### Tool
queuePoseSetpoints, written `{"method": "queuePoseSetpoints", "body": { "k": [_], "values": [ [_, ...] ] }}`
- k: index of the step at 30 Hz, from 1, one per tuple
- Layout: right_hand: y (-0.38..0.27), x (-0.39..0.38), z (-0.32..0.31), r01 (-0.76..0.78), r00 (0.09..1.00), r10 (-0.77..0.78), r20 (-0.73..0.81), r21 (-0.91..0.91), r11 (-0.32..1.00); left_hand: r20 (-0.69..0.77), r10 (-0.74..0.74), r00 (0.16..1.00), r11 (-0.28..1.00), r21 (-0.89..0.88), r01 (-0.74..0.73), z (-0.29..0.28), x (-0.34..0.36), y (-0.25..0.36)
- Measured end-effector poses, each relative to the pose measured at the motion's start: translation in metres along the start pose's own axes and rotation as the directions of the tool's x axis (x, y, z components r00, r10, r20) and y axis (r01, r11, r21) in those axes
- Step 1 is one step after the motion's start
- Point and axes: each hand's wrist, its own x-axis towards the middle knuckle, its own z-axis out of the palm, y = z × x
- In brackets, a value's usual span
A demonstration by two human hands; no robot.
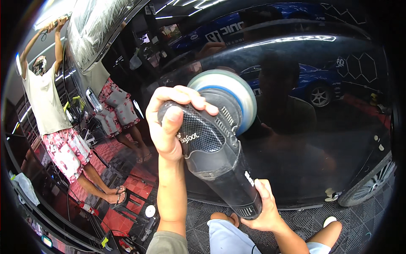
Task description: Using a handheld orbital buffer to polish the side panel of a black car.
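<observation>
A black car polisher [218, 169] slants across the middle of the view, its round pad [248, 97] against or very close to the glossy dark car panel [292, 173]. My left hand [171, 120] wraps over the polisher's head, fingers curled across the top and thumb on the near side. Lower down, my right hand [267, 209] grips the rear end of the body. The pad is pale with a blue ring, and its rim looks smeared, as if spinning. Part of the pad is hidden by the polisher's head.
A co-worker [53, 101] stands at the left on a black stool [131, 205], arms raised beside a plastic-covered car part [91, 34]. A second power tool [149, 228] and a fire extinguisher [88, 207] are at floor level. The car's wheel [372, 184] is at right.
</observation>
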Motion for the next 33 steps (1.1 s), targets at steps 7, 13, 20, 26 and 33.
{"method": "queuePoseSetpoints", "body": {
  "k": [7,13,20,26,33],
  "values": [
    [-0.005,-0.015,-0.035,-0.023,1.000,0.023,-0.007,0.017,1.000,0.026,-0.020,0.999,1.000,-0.004,0.020,0.038,0.011,-0.015],
    [-0.009,-0.016,-0.045,0.005,1.000,-0.004,-0.024,0.016,1.000,0.031,-0.032,0.999,0.999,-0.002,0.033,0.051,0.016,-0.020],
    [-0.012,-0.019,-0.058,-0.016,0.999,0.018,-0.027,0.053,0.998,0.025,-0.023,0.999,1.000,-0.005,0.024,0.064,0.024,-0.026],
    [-0.015,-0.022,-0.074,-0.008,0.999,0.009,-0.042,0.026,1.000,0.028,-0.014,0.999,1.000,-0.008,0.014,0.080,0.030,-0.032],
    [-0.018,-0.026,-0.089,0.003,0.996,0.000,-0.090,0.036,0.999,0.142,-0.083,0.986,0.994,0.075,0.073,0.093,0.037,-0.040]
  ]
}}
